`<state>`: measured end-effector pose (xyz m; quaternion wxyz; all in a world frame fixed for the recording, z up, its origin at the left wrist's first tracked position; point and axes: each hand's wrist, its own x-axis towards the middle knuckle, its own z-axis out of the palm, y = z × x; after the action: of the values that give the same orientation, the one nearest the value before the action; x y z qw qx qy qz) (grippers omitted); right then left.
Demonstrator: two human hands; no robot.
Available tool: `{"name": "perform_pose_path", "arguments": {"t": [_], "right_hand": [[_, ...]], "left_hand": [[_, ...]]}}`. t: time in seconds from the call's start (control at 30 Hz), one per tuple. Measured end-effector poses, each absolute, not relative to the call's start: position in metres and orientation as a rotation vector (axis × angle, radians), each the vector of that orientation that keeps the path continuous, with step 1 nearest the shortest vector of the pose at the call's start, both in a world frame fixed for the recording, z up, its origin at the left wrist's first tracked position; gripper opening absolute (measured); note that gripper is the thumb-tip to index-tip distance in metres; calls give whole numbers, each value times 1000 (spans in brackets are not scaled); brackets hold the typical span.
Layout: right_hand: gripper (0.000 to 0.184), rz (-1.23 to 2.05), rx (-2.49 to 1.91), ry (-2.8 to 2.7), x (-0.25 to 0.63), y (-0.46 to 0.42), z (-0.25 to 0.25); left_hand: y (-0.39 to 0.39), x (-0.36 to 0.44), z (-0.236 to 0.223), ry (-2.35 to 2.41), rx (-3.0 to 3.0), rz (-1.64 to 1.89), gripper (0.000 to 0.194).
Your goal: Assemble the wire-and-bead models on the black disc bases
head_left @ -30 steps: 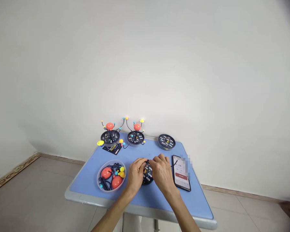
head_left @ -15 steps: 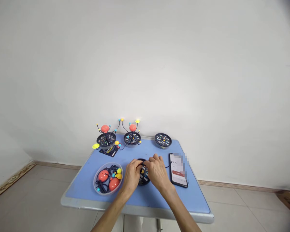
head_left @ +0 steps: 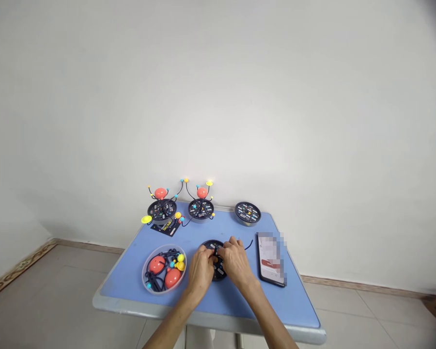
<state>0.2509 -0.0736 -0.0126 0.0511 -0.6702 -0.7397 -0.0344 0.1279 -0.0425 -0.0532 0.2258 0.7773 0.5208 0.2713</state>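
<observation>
Over a round black base [head_left: 220, 273] printed with planets, both hands meet with closed fingers. A short black post [head_left: 215, 251] rises between the fingertips near the base's middle. My left hand [head_left: 201, 268] pinches at this post from the left. In my right hand [head_left: 237, 261], bent fingers hold a thin curved black rod [head_left: 250, 244], whose free end sticks out to the right. The rod's inner end is hidden by the fingers. Left of the hands, a clear round tub [head_left: 144, 276] holds red domes [head_left: 173, 278], black rods and small yellow and blue balls.
Two solar system models [head_left: 162, 208] [head_left: 201, 208] with outstretched arms stand at the back left, by a black card [head_left: 166, 229]. Another round black base [head_left: 247, 212] sits at the back right. A phone [head_left: 272, 271] lies right of my hands on the blue table [head_left: 232, 308].
The fingertips have come down slightly over the base, and the black post now shows between them. The curved rod's free end has swung upward. The view has shifted a little.
</observation>
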Motion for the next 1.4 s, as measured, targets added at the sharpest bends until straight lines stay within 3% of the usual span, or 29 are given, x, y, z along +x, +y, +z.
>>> {"name": "perform_pose_path", "arguments": {"t": [0.4, 0.93, 1.4], "right_hand": [[26, -96, -1998, -2252, 252, -71, -19], [26, -156, -1964, -2251, 253, -71, -25], [39, -237, -1855, -2237, 263, -77, -31]], "left_hand": [[-43, 130, -43, 1496, 2170, 566, 30], [-47, 130, -42, 1517, 2145, 540, 34], [-58, 128, -43, 1486, 2083, 643, 43]]}}
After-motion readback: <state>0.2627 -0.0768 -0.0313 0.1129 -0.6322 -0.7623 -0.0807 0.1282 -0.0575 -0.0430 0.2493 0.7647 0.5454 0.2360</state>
